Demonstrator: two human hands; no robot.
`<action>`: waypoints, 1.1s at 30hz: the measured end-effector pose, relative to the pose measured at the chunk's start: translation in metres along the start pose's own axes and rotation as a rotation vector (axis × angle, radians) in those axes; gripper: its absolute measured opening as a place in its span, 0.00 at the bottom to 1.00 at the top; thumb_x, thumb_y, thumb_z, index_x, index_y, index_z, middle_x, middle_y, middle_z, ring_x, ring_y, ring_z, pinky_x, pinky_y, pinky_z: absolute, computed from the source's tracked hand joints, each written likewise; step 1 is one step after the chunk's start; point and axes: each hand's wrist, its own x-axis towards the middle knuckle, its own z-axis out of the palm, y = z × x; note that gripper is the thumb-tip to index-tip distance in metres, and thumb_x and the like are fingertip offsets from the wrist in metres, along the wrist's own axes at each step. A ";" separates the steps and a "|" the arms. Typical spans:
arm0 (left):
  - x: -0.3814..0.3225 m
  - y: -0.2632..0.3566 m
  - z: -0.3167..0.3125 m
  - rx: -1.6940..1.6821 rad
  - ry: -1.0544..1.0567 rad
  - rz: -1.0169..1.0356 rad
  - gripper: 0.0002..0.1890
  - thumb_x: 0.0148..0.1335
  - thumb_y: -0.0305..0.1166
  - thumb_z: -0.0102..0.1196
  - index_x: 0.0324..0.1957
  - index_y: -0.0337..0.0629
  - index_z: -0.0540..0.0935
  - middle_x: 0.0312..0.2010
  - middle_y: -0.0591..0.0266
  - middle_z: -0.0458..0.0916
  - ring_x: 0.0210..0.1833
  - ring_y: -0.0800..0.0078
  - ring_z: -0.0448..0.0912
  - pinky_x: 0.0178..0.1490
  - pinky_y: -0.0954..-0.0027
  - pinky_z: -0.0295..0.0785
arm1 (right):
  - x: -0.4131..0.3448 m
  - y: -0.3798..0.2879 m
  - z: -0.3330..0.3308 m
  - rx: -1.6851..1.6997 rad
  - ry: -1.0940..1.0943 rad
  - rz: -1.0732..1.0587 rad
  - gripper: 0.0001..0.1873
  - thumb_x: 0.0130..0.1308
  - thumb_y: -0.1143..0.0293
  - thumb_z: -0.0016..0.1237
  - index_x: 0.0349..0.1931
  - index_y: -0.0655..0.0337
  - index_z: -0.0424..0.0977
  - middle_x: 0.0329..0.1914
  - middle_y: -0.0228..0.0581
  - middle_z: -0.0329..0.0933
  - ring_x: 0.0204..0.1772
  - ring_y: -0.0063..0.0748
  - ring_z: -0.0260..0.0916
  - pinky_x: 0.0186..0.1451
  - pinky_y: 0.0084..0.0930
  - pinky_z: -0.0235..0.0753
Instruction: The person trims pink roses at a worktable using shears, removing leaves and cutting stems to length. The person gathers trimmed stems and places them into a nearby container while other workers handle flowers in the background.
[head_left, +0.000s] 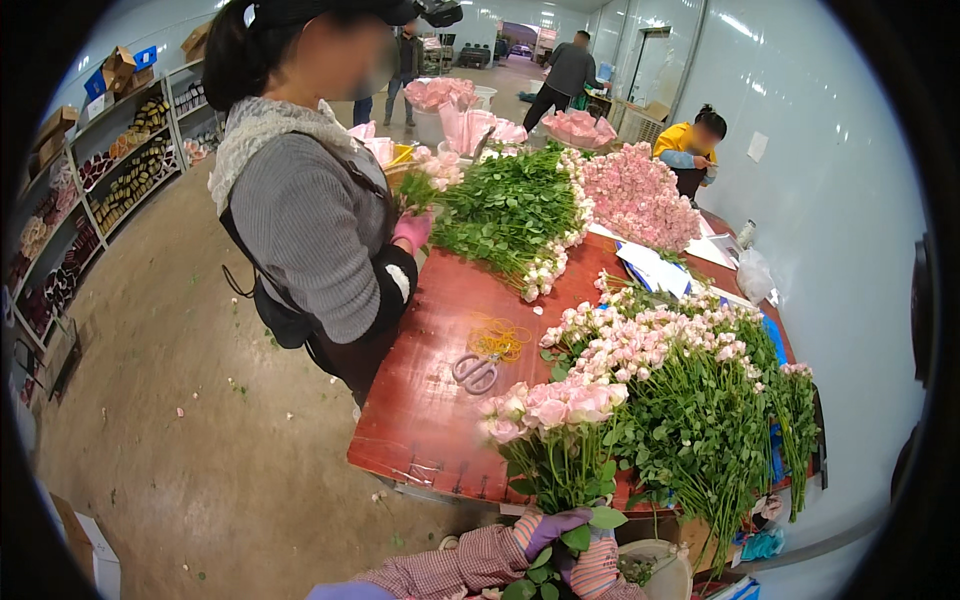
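Observation:
My left hand (553, 529), in a purple glove with a striped cuff, is closed around the stems of a bunch of pale pink roses (555, 442). The blooms stand upright above the table's front edge. Lower on the same stems is my right hand (568, 574), gloved alike and partly hidden by leaves; it appears to grip them. Just beyond the bunch, grey-handled scissors (475, 373) lie beside a tangle of yellow rubber bands (498, 339). To the right, a large pile of spray roses (675, 382) has its stems hanging over the table's front edge.
A co-worker (307, 210) in pink gloves stands at the left side of the red table (420, 420), holding roses. More rose piles (517, 210) and papers (654, 268) cover its far part. A pale bucket (660, 562) stands below right. Shelves (112, 172) line the left wall.

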 end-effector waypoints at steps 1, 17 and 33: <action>-0.003 0.002 0.003 -0.054 -0.019 0.056 0.22 0.62 0.37 0.45 0.55 0.34 0.67 0.56 0.60 0.66 0.57 0.74 0.64 0.61 0.73 0.56 | 0.002 -0.002 -0.003 0.013 0.073 -0.004 0.18 0.52 0.62 0.46 0.43 0.59 0.71 0.43 0.44 0.72 0.48 0.44 0.66 0.55 0.38 0.62; 0.002 0.015 -0.018 0.335 0.025 0.503 0.15 0.61 0.29 0.46 0.50 0.40 0.74 0.52 0.58 0.70 0.55 0.69 0.68 0.59 0.69 0.62 | 0.034 -0.025 -0.025 0.132 -0.081 0.043 0.24 0.47 0.58 0.50 0.44 0.61 0.69 0.43 0.49 0.69 0.48 0.50 0.64 0.53 0.41 0.62; 0.007 0.003 -0.043 0.070 0.009 0.367 0.17 0.61 0.29 0.44 0.52 0.36 0.70 0.54 0.57 0.69 0.57 0.69 0.67 0.60 0.69 0.60 | 0.010 -0.002 0.025 -1.582 0.001 -0.432 0.15 0.58 0.61 0.40 0.32 0.65 0.73 0.21 0.48 0.70 0.21 0.45 0.69 0.29 0.38 0.73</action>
